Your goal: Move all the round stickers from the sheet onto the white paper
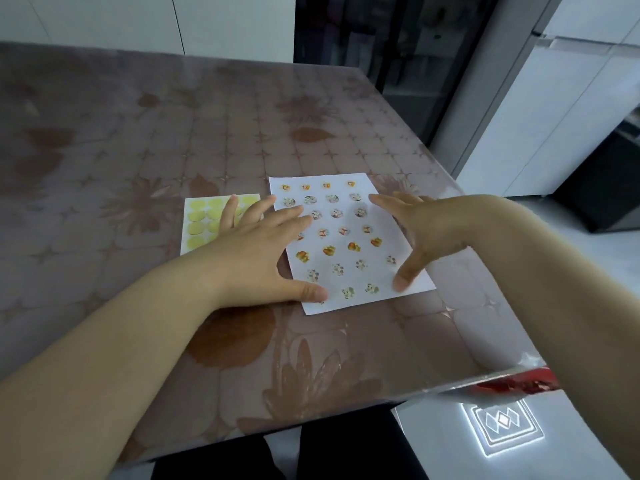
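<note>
**Open hands spread over both papers**

Wide bench (pixel 104 150) stretches left and above. Mid-frame, the splayed left hand (pixel 252 247) covers the yellow sheet (pixel 201 220) and the edge of the white paper (pixel 346 202). Round stickers (pixel 352 246) fill the paper. The right hand (pixel 426 230), splayed and gripping nothing, is near the bench's right edge

left grip (pixel 256 251): palm down, fingers spread | right grip (pixel 426 233): fingers spread, thumb extended

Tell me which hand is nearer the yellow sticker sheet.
Left. The left hand lies over the right side of the yellow sheet, fingers spread across it. The right hand is over the right part of the white paper, away from the sheet.
</note>
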The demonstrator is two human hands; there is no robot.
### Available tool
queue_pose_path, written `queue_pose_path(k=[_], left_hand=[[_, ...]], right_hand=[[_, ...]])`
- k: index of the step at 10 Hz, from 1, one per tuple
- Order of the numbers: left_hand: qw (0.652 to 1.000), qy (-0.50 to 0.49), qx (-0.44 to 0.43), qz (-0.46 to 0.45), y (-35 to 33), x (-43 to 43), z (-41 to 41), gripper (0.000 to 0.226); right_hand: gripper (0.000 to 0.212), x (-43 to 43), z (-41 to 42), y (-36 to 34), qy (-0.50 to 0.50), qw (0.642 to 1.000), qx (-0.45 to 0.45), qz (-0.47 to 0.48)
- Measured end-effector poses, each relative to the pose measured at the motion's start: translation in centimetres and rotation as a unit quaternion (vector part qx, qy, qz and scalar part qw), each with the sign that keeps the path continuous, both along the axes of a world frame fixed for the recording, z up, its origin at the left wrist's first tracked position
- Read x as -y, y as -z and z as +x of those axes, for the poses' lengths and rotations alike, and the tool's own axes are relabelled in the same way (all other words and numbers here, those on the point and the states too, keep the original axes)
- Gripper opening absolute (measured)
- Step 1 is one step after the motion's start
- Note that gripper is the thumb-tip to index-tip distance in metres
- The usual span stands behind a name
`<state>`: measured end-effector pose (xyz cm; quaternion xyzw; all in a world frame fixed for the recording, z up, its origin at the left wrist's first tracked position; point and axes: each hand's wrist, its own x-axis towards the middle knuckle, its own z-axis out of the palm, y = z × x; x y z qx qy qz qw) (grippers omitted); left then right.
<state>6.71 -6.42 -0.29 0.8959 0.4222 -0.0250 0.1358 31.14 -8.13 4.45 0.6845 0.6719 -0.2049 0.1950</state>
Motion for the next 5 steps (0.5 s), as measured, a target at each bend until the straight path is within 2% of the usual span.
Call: queue_pose_path(k=[1,2,4,5], left_hand=[[1.0,-0.004,-0.011,-0.005,-0.2,0.2,0.0,0.119],[1.0,-0.006,-0.015,-0.012,-0.3,0.2,0.1,0.119],[0.999,0.0,-0.032,-0.005,-0.2,0.1,0.0,0.118],[0.999,0.002,-0.032,0.002,-0.5,0.3,0.0,0.111]], right_hand=[[0.138,-0.7,0.2,0.0,-0.009,1.0,-0.012,-0.022],[0.137,-0.4,0.9,0.5,0.011,0.998,-0.056,0.004],[0.134,1.2,1.9,2.0,0.044,0.986,-0.11,0.116],[0.125,2.6,1.9,2.6,0.029,0.977,-0.132,0.168]])
